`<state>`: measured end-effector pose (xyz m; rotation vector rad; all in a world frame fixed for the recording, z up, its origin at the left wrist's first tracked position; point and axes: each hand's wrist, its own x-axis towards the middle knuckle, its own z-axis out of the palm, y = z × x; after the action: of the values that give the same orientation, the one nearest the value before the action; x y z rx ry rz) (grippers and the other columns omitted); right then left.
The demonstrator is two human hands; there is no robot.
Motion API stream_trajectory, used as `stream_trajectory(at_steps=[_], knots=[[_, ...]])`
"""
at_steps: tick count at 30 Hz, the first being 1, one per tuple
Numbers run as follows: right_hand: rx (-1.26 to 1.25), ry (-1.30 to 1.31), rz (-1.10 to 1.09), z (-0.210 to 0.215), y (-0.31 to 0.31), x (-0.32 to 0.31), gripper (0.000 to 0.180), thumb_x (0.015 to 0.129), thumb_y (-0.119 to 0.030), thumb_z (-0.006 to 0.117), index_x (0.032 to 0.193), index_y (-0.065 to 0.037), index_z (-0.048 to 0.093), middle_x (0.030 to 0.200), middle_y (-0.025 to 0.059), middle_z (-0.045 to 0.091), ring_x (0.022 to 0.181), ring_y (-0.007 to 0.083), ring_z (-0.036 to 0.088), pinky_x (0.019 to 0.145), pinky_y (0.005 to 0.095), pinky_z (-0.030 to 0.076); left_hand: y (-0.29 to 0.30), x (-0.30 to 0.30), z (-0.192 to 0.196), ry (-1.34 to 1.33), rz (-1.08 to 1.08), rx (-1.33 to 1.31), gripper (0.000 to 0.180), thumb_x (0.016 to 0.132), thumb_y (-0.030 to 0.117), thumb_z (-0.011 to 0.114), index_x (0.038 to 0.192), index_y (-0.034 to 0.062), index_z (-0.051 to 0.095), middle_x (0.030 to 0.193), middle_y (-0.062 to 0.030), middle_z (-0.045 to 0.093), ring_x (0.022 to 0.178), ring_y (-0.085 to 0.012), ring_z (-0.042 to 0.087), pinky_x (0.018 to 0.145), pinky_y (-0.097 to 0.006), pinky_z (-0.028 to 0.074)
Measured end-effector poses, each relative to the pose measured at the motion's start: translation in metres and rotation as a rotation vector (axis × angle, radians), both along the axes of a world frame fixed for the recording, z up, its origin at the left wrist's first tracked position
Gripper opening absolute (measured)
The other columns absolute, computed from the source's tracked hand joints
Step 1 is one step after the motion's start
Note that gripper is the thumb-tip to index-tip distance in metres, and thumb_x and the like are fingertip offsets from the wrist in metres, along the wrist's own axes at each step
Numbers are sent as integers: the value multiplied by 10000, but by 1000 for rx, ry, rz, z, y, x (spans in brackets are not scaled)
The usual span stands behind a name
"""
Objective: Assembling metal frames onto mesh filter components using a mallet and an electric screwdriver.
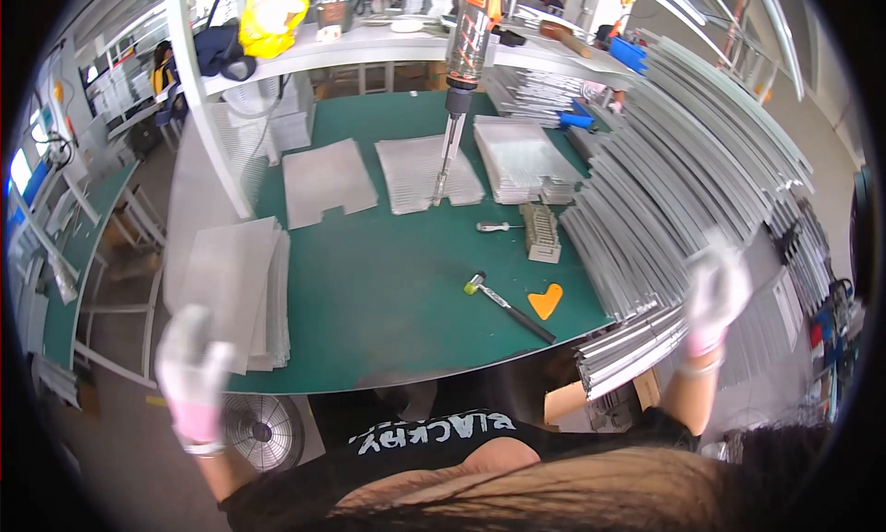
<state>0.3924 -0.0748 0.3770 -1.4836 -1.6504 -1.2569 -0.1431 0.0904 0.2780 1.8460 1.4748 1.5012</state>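
My left hand (pixel 192 370), in a white glove with a pink cuff, is at the left front edge of the table. Its thumb stands apart from the fingers and nothing shows in it. Right beside it lies a stack of thin grey panels (pixel 226 274); whether the hand touches them I cannot tell. My right hand (pixel 718 287), gloved the same way, hovers at the right by a big pile of long metal strips (pixel 664 191). Motion smears its fingers. A shorter bundle of metal strips (pixel 637 347) lies below the pile, near the right wrist.
On the green table (pixel 388 283) lie a mallet (pixel 508 309), a yellow heart-shaped scraper (pixel 545 301), a screwdriver (pixel 498 227) and a beige slotted block (pixel 541 233). Notched panels (pixel 330 181) sit farther back. An electric screwdriver (pixel 469 52) hangs above. A fan (pixel 263 430) stands below left.
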Motion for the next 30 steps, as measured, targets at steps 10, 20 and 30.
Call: stream_trajectory(at_steps=[10,20,30], knots=[[-1222,247,383,-294,199,-127,554,893,-309,570,1402,-117,467,1415,183,464,1358,380,372,1144,542,244,15,180,-145,775,-942,-614,515,926,513,524,1157,64,623,1128,-233,636,1027,-399,620,873,-459,495],[-1216,146,240,-247,397,-165,331,878,-321,526,1090,-112,669,1047,91,647,1221,288,481,1149,570,182,93,132,-196,1024,-327,-272,743,878,551,552,1459,113,407,1541,-155,321,1440,-376,231,1181,-528,135],[-1091,158,-326,-271,565,-205,526,886,-453,567,1244,-70,595,1173,131,648,1342,330,413,1170,567,117,97,127,-191,947,-366,-297,740,841,546,589,1411,88,472,1496,-178,380,1403,-390,295,1161,-535,187]])
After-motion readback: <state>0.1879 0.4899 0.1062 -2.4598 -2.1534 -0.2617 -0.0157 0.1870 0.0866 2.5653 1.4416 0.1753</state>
